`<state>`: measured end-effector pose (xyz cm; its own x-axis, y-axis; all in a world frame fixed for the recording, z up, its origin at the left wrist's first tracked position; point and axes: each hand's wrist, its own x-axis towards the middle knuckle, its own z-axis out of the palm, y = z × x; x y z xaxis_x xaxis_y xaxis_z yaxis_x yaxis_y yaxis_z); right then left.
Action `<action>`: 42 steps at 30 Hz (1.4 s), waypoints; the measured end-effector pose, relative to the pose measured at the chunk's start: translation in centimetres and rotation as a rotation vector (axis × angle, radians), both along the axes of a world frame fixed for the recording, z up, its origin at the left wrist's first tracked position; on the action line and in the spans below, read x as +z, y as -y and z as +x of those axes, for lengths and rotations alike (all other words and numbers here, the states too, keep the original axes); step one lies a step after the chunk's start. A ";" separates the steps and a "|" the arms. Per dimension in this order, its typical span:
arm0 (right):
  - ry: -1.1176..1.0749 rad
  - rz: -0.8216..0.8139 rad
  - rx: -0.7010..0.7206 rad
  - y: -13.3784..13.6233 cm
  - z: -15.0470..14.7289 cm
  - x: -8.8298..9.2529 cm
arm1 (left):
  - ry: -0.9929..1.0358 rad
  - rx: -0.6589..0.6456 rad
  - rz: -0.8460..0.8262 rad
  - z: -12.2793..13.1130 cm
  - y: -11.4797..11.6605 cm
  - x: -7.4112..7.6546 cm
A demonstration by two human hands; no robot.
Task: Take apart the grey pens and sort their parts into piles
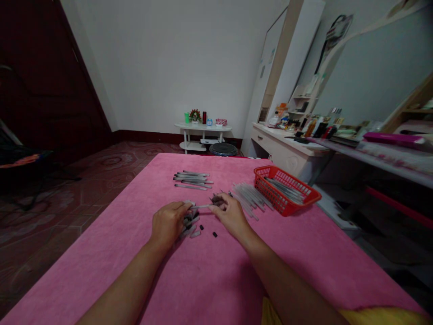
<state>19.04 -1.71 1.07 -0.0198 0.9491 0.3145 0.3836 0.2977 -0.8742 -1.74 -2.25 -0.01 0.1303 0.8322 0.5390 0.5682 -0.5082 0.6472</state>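
Observation:
A thin, clear pen [202,206] spans the gap between my two hands above the pink cloth. Its left end is pinched in the fingers of my left hand [169,221]. My right hand [230,214] grips the other end with thumb and fingers. Beneath and beside my left hand lies a pile of clear and dark pen caps [191,225], partly hidden by it. Two small black pieces [214,234] rest just to the right of that pile. Small dark-tipped parts [216,198] show behind my right fingers, too small to make out.
Several pens with dark ends [192,179] lie in a group farther back. Clear pen barrels [252,198] are spread right of my right hand, beside a red plastic basket [287,208] holding thin refills [286,189]. The pink-covered table [189,280] ends before a low white stand [203,127].

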 end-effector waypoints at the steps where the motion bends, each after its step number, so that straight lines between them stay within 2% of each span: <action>1: 0.007 -0.020 -0.004 0.0 0.0 -0.1 | 0.029 -0.008 -0.009 0.0 0.0 0.0; 8: -0.048 -0.001 0.014 0.1 0.0 0.3 | 0.011 -0.002 0.013 0.0 0.1 0.0; 13: -0.040 -0.132 0.043 0.1 0.1 0.2 | -0.097 0.016 0.055 0.0 0.1 -0.1; 15: -0.072 -0.123 0.063 0.1 0.1 0.1 | -0.116 0.017 0.050 0.0 0.1 -0.1; 18: -0.127 -0.082 0.050 0.0 0.1 0.1 | -0.043 -0.001 0.032 0.0 0.1 -0.1; 23: -0.039 -0.144 0.047 -0.1 0.2 -0.3 | 0.025 -0.034 0.038 0.1 0.1 -0.1; 25: -0.056 -0.119 0.055 0.0 0.3 -0.4 | -0.045 -0.023 0.066 0.1 0.1 -0.1; 30: -0.169 -0.082 0.063 0.1 0.1 0.1 | -0.368 0.052 0.086 0.0 0.0 -0.2; 34: -0.209 -0.033 0.006 0.0 0.0 0.7 | -0.478 0.099 0.079 -0.3 0.0 0.1; 37: -0.106 -0.045 0.025 0.2 -0.1 0.6 | -0.517 0.142 0.082 -0.4 0.2 0.4; 42: 0.241 -0.099 0.186 1.4 -0.8 -0.2 | -0.548 0.186 0.120 -0.4 0.1 0.3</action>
